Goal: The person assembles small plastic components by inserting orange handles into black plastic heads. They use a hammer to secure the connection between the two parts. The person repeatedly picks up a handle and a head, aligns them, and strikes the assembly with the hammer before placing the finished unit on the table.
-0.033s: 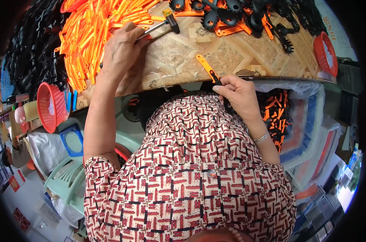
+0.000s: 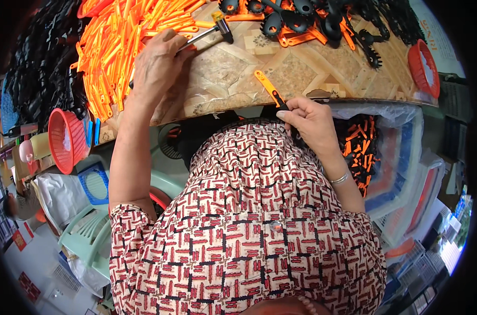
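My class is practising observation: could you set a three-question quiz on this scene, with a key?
1. Fill the gap: the right hand grips the slim orange-and-black strip by its ____ end.
2. What does the left hand hold? A) a white cup; B) a metal-shafted hammer with a black-and-yellow head; C) a green bottle.
3. True or false: the large heap of long orange handles lies nearer the right hand.

Key: 1. black; 2. B; 3. false, the heap lies by the left hand.
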`<action>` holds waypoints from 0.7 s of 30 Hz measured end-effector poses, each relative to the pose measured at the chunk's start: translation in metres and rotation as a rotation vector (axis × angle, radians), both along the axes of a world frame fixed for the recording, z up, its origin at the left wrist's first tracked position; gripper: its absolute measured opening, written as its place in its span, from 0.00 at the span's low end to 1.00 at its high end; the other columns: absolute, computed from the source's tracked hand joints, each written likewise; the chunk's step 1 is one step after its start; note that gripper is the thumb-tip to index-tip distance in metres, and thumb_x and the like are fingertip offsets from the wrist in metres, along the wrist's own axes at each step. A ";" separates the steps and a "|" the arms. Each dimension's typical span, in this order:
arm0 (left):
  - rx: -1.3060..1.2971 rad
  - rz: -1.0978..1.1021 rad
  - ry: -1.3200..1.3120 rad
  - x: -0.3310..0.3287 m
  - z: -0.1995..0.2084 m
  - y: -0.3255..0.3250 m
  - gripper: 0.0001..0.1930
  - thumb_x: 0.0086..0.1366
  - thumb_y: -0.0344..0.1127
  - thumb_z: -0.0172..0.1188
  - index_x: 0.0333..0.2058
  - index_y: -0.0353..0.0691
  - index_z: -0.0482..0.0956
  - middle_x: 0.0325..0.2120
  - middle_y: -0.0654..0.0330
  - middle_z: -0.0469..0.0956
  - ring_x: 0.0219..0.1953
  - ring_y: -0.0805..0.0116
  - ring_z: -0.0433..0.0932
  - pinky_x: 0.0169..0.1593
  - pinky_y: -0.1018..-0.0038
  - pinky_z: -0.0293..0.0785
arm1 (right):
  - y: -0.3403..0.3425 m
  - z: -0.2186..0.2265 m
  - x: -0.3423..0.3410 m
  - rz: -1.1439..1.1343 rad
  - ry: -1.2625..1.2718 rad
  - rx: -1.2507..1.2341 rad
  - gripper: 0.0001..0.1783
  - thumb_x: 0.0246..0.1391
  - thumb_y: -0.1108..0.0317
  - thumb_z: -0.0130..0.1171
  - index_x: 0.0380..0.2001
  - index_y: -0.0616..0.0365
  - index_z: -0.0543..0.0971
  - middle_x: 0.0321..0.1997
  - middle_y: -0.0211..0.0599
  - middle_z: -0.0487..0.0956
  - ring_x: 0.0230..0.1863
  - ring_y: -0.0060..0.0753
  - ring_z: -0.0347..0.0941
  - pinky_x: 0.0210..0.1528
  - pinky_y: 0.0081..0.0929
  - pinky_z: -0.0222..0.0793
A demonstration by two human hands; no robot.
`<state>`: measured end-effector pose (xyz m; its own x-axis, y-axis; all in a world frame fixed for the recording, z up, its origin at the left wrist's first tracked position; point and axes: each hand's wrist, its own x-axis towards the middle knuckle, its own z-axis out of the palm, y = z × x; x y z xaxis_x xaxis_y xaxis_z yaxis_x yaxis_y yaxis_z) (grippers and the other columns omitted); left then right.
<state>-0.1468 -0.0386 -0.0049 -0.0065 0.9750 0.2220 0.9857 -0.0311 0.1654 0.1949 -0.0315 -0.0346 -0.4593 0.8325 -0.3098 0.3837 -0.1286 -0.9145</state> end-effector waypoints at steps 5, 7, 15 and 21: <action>0.113 -0.217 -0.365 0.025 0.012 0.001 0.07 0.65 0.32 0.65 0.41 0.39 0.82 0.29 0.58 0.77 0.31 0.64 0.76 0.37 0.70 0.74 | 0.000 -0.001 -0.003 -0.027 0.054 -0.026 0.11 0.55 0.68 0.70 0.31 0.66 0.82 0.19 0.31 0.81 0.22 0.14 0.75 0.25 0.18 0.67; -0.225 -0.165 -0.741 0.050 0.022 -0.005 0.08 0.66 0.31 0.65 0.42 0.38 0.82 0.27 0.58 0.77 0.29 0.68 0.75 0.36 0.72 0.72 | 0.002 -0.004 -0.003 -0.017 0.054 -0.016 0.11 0.54 0.68 0.70 0.30 0.67 0.83 0.19 0.31 0.81 0.21 0.15 0.76 0.25 0.19 0.69; -0.390 -0.443 -0.482 0.112 0.031 0.011 0.10 0.59 0.34 0.68 0.38 0.37 0.84 0.25 0.51 0.79 0.28 0.56 0.78 0.35 0.65 0.72 | -0.002 -0.008 -0.002 -0.067 0.080 -0.053 0.13 0.53 0.66 0.71 0.33 0.69 0.85 0.18 0.33 0.80 0.20 0.17 0.75 0.25 0.20 0.69; -0.345 -0.494 -0.414 0.117 0.020 0.027 0.10 0.58 0.38 0.69 0.36 0.40 0.85 0.30 0.53 0.80 0.35 0.52 0.80 0.39 0.62 0.73 | -0.007 -0.014 0.001 -0.107 0.064 0.044 0.14 0.55 0.62 0.71 0.35 0.64 0.86 0.20 0.37 0.81 0.22 0.21 0.77 0.27 0.23 0.70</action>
<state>-0.0294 -0.0114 0.0150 0.4357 0.8998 -0.0234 0.7246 -0.3353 0.6021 0.1957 -0.0390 -0.0485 -0.3849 0.8899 -0.2450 0.3101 -0.1253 -0.9424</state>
